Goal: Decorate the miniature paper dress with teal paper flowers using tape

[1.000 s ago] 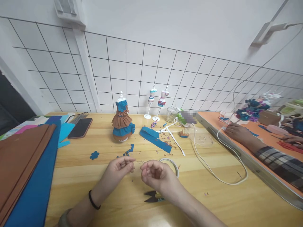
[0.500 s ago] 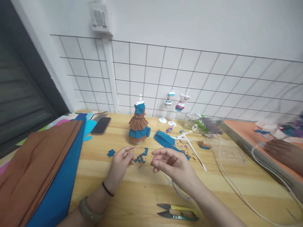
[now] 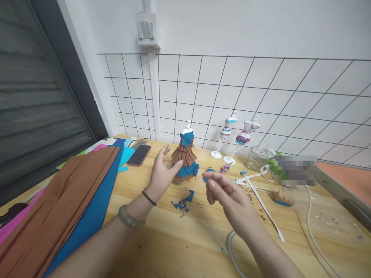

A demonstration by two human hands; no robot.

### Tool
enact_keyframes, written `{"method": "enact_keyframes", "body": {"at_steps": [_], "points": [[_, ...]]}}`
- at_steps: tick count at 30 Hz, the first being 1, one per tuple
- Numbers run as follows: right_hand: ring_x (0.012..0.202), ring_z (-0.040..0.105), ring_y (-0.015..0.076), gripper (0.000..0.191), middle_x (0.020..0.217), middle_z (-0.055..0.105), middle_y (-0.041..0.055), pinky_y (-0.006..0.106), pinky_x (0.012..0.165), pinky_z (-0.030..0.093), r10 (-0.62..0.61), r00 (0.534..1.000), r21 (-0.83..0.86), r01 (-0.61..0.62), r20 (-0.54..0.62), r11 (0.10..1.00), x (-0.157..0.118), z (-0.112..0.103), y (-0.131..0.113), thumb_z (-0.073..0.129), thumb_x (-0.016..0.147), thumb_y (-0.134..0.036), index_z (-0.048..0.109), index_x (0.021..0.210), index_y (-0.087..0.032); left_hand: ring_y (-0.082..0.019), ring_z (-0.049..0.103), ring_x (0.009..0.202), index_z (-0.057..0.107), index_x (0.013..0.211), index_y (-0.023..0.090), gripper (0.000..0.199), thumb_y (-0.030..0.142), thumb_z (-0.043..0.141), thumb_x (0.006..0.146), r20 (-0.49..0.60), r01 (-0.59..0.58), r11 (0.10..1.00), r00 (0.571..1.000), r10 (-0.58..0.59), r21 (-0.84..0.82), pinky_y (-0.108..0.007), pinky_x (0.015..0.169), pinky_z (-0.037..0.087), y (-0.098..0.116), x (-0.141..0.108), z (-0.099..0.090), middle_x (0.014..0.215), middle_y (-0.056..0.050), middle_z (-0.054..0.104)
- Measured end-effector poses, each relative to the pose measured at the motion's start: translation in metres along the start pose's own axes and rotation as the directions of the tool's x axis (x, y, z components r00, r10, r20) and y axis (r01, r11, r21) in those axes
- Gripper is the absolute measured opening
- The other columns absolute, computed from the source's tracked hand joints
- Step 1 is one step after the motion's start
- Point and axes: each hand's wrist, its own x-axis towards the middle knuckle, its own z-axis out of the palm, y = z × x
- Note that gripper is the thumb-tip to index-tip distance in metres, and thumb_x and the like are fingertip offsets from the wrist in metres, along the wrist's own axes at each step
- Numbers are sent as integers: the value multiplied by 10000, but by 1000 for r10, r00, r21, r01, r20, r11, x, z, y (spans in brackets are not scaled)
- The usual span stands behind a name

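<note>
Small dress form in ruffled brown and blue crepe paper [image 3: 184, 154], upright on the pale wooden table [image 3: 162, 243]. Our left hand [image 3: 162, 175] spread wide beside it, contact unclear. Right hand [image 3: 234, 199] curled narrow; we can't tell if it pinches anything. We judge it light, ruffles crushable; best grip, the white neck [image 3: 189, 125].

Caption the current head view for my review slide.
Left hand open beside the ruffled brown-and-blue dress form, right hand raised over the wooden table.
</note>
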Motion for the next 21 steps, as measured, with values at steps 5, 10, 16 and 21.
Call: {"method": "enact_keyframes", "body": {"at_steps": [5,10,16,21], "points": [[574,513,83,198,640,531,-44,209,572,435,10,1000,-16,-11,-22,1000,1,-8,-4,609,800,-345,582,939,-206,-232,405,1220,298,1322,213,760,279,688,674,33,-24,1000,999,24,-13,-412,1007,314,1,28,21,1280,-123,465],[609,570,96,225,692,597,-17,228,616,486,26,997,-12,-27,-77,1000,4,-11,-6,680,729,-320,604,895,-189,-196,510,1111,267,1340,194,788,201,681,669,119,-25,991,992,41,-129,-342,962,383,-3,36,31,1180,-105,538],[678,602,122,227,750,645,10,254,655,521,26,995,-7,-26,-95,1000,7,-11,-1,719,675,-268,638,874,-193,-195,524,1091,314,1321,196,744,184,672,669,112,-36,989,992,53,-144,-342,947,403,-5,40,33,1161,-97,549],[708,606,114,243,787,647,3,233,671,525,41,995,5,-41,-95,999,7,-12,1,717,681,-241,639,909,-210,-189,560,1034,366,1286,196,659,152,636,686,119,-51,991,991,66,-124,-332,898,444,-2,41,33,1088,-83,591]]}}
